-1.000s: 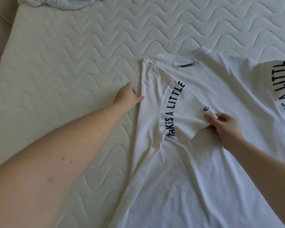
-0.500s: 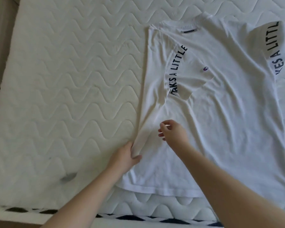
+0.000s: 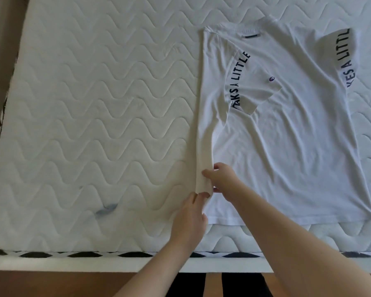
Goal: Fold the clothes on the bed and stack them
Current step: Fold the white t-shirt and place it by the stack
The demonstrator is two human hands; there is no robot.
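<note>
At the very bottom is a strip of brown wooden floor [image 3: 51, 284]. Just above it runs the near edge of the white quilted mattress [image 3: 94, 125] with wavy stitching, and a small bluish mark [image 3: 106, 210] sits on the mattress near that edge.

Two bare arms reach up from the bottom. The left hand [image 3: 190, 219] rests at the lower left side of the white cotton T-shirt [image 3: 287, 157], its fingers bent close together and pinching the bottom of a folded strip of cloth. The right hand [image 3: 222, 181] is just above it, touching the same strip, with fingers curled in and gripping the fold.

The T-shirt lies flat on the right part of the mattress, its hem near the edge and its collar farthest away. Its left sleeve is folded inward over the chest. Black letters run along both sleeves, and a small round logo [image 3: 271, 79] shows on the folded sleeve.
</note>
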